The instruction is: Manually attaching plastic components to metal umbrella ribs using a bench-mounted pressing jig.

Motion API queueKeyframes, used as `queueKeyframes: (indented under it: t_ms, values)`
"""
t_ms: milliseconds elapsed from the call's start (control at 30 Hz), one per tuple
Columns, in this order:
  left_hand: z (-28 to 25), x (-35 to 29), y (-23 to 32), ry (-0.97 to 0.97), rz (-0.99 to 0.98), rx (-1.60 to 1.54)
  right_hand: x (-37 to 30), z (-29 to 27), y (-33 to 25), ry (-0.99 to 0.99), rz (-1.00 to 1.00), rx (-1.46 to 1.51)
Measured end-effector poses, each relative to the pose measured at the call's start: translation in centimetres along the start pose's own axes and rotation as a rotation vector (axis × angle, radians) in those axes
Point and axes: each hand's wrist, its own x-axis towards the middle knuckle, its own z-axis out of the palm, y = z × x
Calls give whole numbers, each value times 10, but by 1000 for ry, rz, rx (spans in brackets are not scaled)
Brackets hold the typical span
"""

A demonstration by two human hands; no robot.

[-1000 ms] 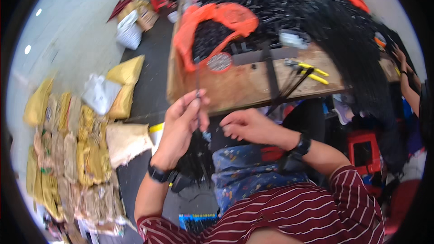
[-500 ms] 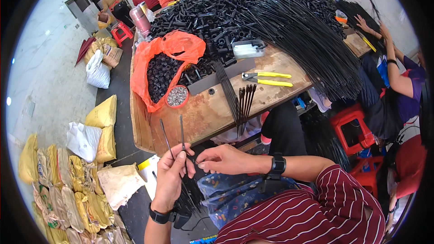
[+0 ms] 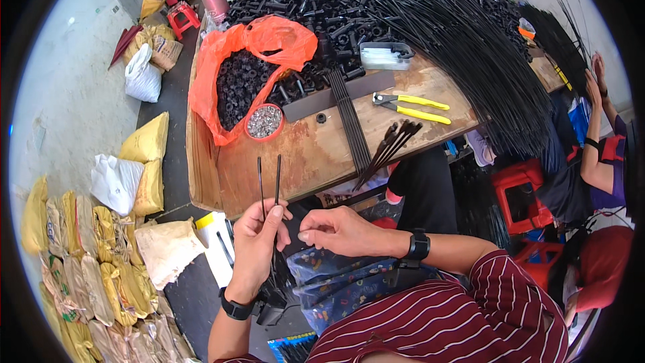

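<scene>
The left hand (image 3: 259, 242) pinches two thin black rods (image 3: 269, 185) upright, fingers closed around them, just before the wooden desk (image 3: 309, 154) edge. The right hand (image 3: 339, 232) hovers beside it, fingertips pinched together, empty as far as visible. Farther off lie yellow-handled pliers (image 3: 411, 106) and an orange plastic bag of black parts (image 3: 245, 74).

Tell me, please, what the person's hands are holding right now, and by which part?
The left hand pinches two thin black rods near their lower part, tips pointing up. The right hand holds nothing clearly visible; its fingertips sit pinched beside the left.
</scene>
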Motion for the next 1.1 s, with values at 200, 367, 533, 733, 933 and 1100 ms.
queueKeyframes:
  t_ms: [200, 367, 533, 733, 933, 1100]
  values:
    - [-10, 2, -6, 101, 9, 117, 1, -3, -2, 76, 56, 11]
    - [-22, -1, -13, 106, -52, 29, 6, 4, 0, 82, 116, 67]
    - [-26, 1, -9, 79, -92, -90, 15, 6, 2, 158, 166, 161]
    - [-36, 2, -12, -18, -64, -185, 19, 3, -1, 272, 236, 237]
    - [-44, 1, -13, -27, -48, -187, 14, 2, 18, 92, 315, 193]
    - [-41, 0, -11, -62, -58, -275, 12, 14, 15, -155, 326, 47]
